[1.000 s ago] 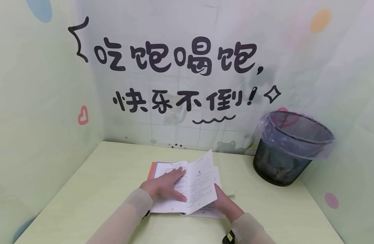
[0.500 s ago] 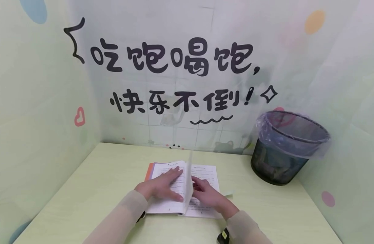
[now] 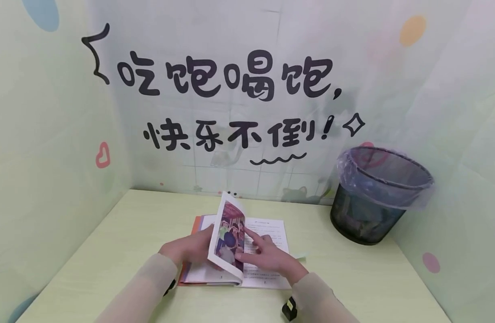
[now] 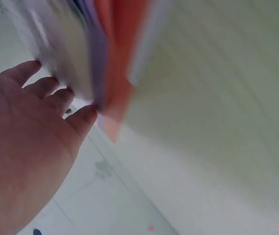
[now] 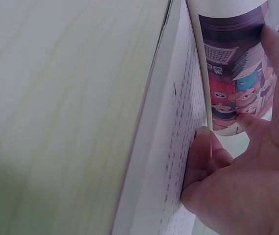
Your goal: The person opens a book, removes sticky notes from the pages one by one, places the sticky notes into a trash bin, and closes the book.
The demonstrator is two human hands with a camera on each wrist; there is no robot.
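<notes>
An open book (image 3: 273, 227) lies on the table, its orange and purple cover (image 4: 117, 83) showing along the left edge. One page with a colour illustration (image 3: 230, 237) stands up from the middle, leaning left and slightly bent. My right hand (image 3: 273, 259) touches this picture page with an extended index finger and thumb; in the right wrist view its other fingers (image 5: 198, 156) are bent against the printed right-hand page (image 5: 178, 147). My left hand (image 3: 186, 250) is at the book's left side, partly hidden behind the raised page. Its fingertips (image 4: 88, 115) meet the page edges and cover.
A black mesh bin (image 3: 366, 220) with a clear purple liner stands at the back right of the pale table (image 3: 122, 242). Printed wall sheets (image 3: 239, 175) enclose the table at the back and both sides. A pale green slip (image 3: 301, 259) sticks out beyond the book's right edge.
The raised page has swung from right to left, now showing its picture side. My right hand has moved left with it. My left hand has slid from the left page to the book's left edge.
</notes>
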